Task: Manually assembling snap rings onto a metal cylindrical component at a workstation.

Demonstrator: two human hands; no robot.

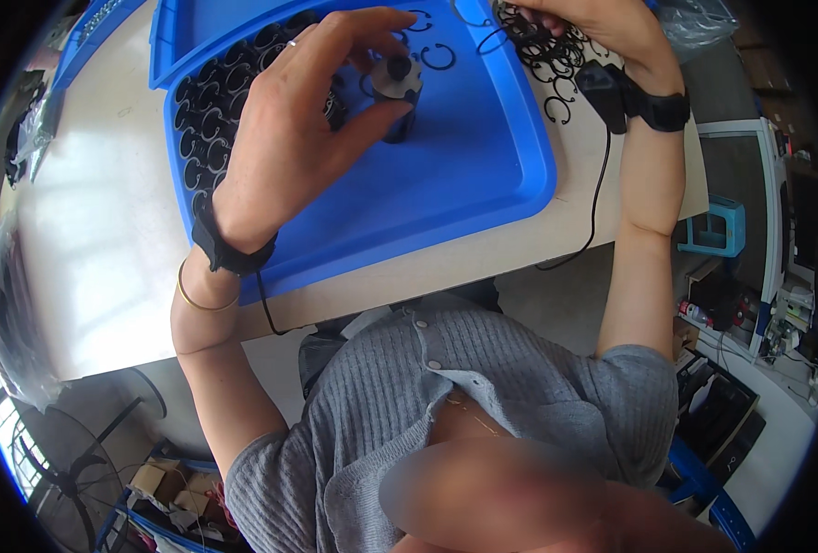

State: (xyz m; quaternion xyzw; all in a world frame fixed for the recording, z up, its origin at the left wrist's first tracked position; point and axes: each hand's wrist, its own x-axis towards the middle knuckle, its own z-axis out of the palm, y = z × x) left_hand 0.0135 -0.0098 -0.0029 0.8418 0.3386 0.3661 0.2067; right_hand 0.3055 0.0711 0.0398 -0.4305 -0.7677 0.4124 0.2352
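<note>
My left hand holds a small cylindrical part, grey on top with a dark body, between thumb and fingers above the blue tray. My right hand reaches to the far right of the tray and rests on a heap of black snap rings lying on the table; whether its fingers pinch a ring is hidden. Rows of black cylindrical parts stand in the tray's left part, partly covered by my left hand. Two loose snap rings lie on the tray floor behind the held part.
A second blue tray sits behind the first one. The pale table extends to the left, where a clear plastic bag lies at its edge. A black cable runs from my right wrist over the table's front edge. A small blue stool stands on the floor at right.
</note>
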